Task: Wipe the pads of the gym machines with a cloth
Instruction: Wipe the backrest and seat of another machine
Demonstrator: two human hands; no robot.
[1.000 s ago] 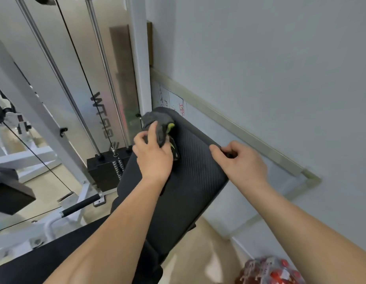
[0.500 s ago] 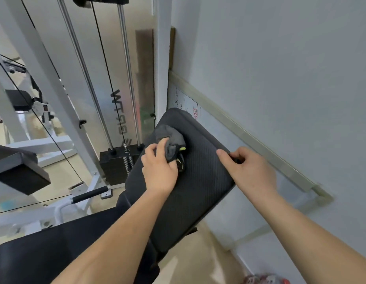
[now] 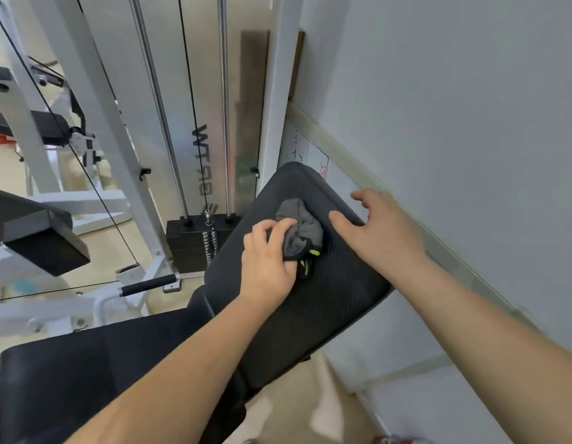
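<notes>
Left forearm (image 3: 182, 357): bare, enters from bottom left, angles up and right. Wrist straight.
Left hand (image 3: 268, 261): back toward camera, fingers curled round bunched cloth (image 3: 299, 232), pressing it onto pad (image 3: 342, 283).
Right forearm (image 3: 490, 318): bare, enters from right edge, angles up and left.
Right hand (image 3: 381, 232): palm down, fingers spread and relaxed, holding nothing. Thumb points toward left hand, just beside cloth. Index finger reaches past pad's far edge. Contact with pad unclear.
</notes>
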